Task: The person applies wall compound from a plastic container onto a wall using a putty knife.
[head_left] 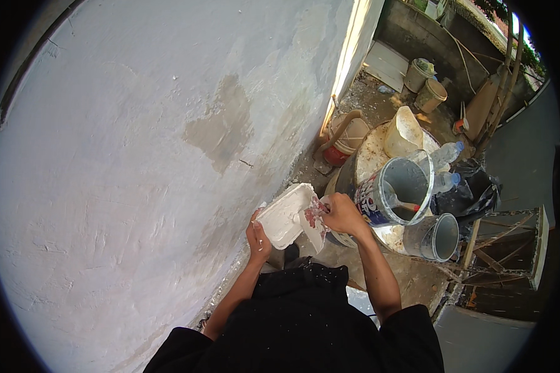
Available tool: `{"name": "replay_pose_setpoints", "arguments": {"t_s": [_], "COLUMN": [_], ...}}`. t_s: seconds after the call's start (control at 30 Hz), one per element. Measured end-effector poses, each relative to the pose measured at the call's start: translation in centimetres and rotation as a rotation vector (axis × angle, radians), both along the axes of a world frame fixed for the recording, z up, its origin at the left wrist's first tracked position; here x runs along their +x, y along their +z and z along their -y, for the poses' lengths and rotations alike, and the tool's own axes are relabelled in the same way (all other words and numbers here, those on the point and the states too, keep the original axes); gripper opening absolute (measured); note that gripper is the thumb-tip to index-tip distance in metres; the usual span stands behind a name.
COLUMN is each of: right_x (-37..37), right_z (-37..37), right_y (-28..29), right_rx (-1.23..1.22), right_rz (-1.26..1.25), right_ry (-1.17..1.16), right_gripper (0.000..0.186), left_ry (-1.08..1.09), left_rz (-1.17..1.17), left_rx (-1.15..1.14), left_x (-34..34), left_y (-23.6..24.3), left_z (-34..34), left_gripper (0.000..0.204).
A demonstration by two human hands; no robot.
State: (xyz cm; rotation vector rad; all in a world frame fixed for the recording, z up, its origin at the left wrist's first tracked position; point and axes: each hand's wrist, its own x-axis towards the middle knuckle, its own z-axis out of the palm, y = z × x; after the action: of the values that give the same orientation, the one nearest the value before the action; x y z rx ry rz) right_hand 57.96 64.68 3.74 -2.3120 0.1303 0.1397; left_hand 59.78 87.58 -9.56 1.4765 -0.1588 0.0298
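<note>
My left hand (259, 239) is closed on the left edge of a shallow white tray (280, 219) with pale plaster paste in it. In my right hand (342, 214) is a scraper (315, 225), its broad blade smeared with white paste over reddish patches. The blade is at the tray's right side, close to or touching its rim; I cannot tell which. Left of my hands rises a whitish plastered wall (124, 155), with a bare grey-brown patch (221, 127) in its coat.
Beside my right arm, a drum (367, 165) bears a large paint bucket (382, 193) with a brush inside, a grey bucket (438, 236), a cut cream container (404, 133) and plastic bottles (447, 154). A red-and-white bucket (342, 140) stands by the wall's end. A wooden frame (504, 245) is at right.
</note>
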Motion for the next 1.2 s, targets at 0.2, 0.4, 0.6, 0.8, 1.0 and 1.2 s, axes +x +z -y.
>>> {"name": "replay_pose_setpoints", "arguments": {"t_s": [0.2, 0.4, 0.6, 0.8, 1.0, 1.2], "right_x": [0.3, 1.0, 1.3, 1.7, 1.5, 1.0], "right_z": [-0.5, -1.6, -2.5, -2.4, -1.6, -0.7], "right_y": [-1.0, -0.2, -0.4, -0.3, -1.0, -3.0], "right_rx": [0.059, 0.135, 0.118, 0.196, 0.313, 0.402], "right_rz": [-0.005, -0.004, 0.056, 0.104, 0.105, 0.019], "right_ry": [0.105, 0.257, 0.394, 0.444, 0.423, 0.364], "right_gripper": [0.018, 0.019, 0.015, 0.013, 0.015, 0.013], "left_ry": [-0.003, 0.014, 0.005, 0.018, -0.021, -0.039], "left_rz": [-0.021, -0.027, -0.054, -0.080, -0.097, -0.253], "left_rx": [0.030, 0.019, 0.053, 0.016, 0.030, -0.035], "left_x": [0.0, 0.1, -0.4, 0.0, 0.1, 0.3], "left_y": [0.8, 1.0, 1.6, 1.9, 1.7, -0.5], "left_z": [0.6, 0.8, 1.3, 1.3, 1.3, 0.5], "left_gripper": [0.057, 0.054, 0.054, 0.054, 0.055, 0.056]}}
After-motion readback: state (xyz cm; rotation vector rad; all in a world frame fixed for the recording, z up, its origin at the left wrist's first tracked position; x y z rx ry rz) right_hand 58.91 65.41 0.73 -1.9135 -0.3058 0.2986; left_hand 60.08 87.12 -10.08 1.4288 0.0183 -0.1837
